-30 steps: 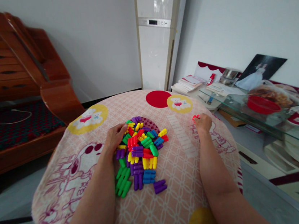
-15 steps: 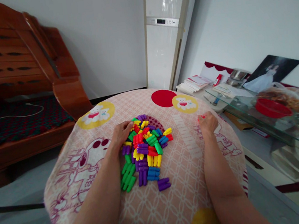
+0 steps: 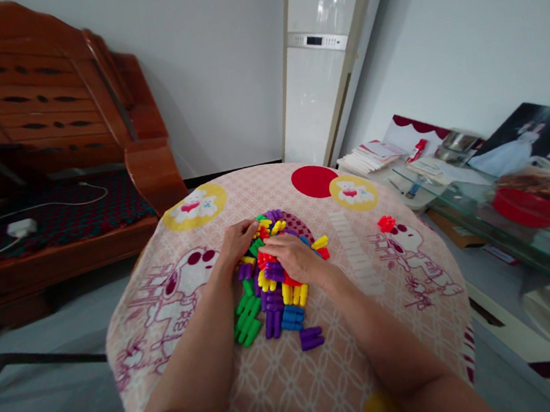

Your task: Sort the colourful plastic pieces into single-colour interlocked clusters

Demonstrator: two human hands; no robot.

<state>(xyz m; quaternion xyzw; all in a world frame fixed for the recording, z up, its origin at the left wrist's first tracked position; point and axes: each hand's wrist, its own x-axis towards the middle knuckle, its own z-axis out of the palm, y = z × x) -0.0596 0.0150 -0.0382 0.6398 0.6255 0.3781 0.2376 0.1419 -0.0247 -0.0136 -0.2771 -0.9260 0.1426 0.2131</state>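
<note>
A heap of plastic toy building blocks (image 3: 271,297) in red, yellow, green, blue and purple lies mid-table; each block looks like short rods joined side by side. My left hand (image 3: 239,244) rests against the heap's upper left edge, its fingers stretched over the blocks there, fingertips partly hidden. Over the top of the heap lies my right hand (image 3: 294,256), fingers extended leftward and touching red blocks; its thumb is hidden. Apart from the heap, a small red block (image 3: 386,223) sits alone on the right of the table.
A patterned pink cloth (image 3: 288,398) covers the round table. A glass-topped cabinet (image 3: 486,213) with papers, a red bowl (image 3: 530,207) and a photo stands at right. At left is a wooden bench (image 3: 151,174); behind, a tall white air conditioner (image 3: 315,101).
My right hand has let go of the red block at the table's right and moved left onto the heap. My left hand stays at the heap's edge. The view has turned slightly left.
</note>
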